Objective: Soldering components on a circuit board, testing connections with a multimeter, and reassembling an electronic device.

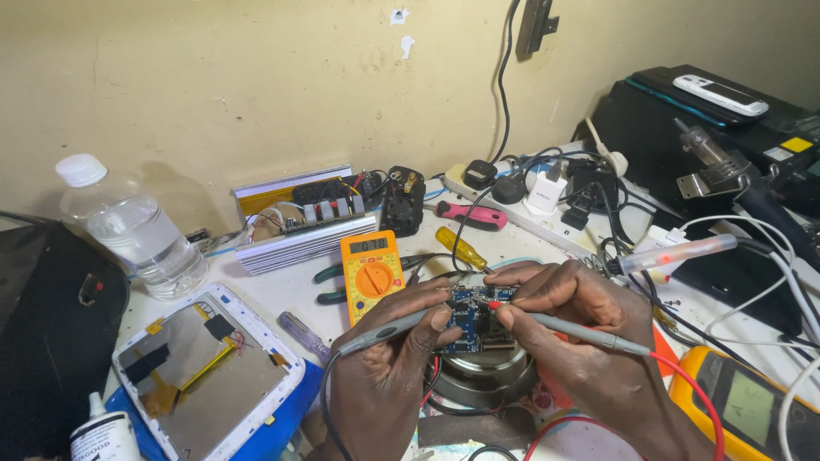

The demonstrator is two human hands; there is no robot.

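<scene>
At the far left a clear water bottle (137,229) stands near the wall, well away from the work, and an opened tablet (207,369) lies face down with its insides bared. Behind them sits an open aluminium-cased unit (301,224). The orange multimeter (371,271) lies flat just beyond the hands, display toward the person, likely so that it can be read without moving either hand.

The left hand (389,363) is closed, pen-fashion, around a grey probe with a black lead (386,329), its tip slanting up onto the blue circuit board (478,318). The board rests on a round metal speaker (487,369), between the two hands and under both fingertips.

The right hand (581,329) pinches the red-tipped probe (571,329) the same way, tip touching the board from the right. Both thumbs seem to steady the board's edges. Further right lie a yellow-handled screwdriver (461,248), a power strip (547,213) and a second yellow meter (743,401).
</scene>
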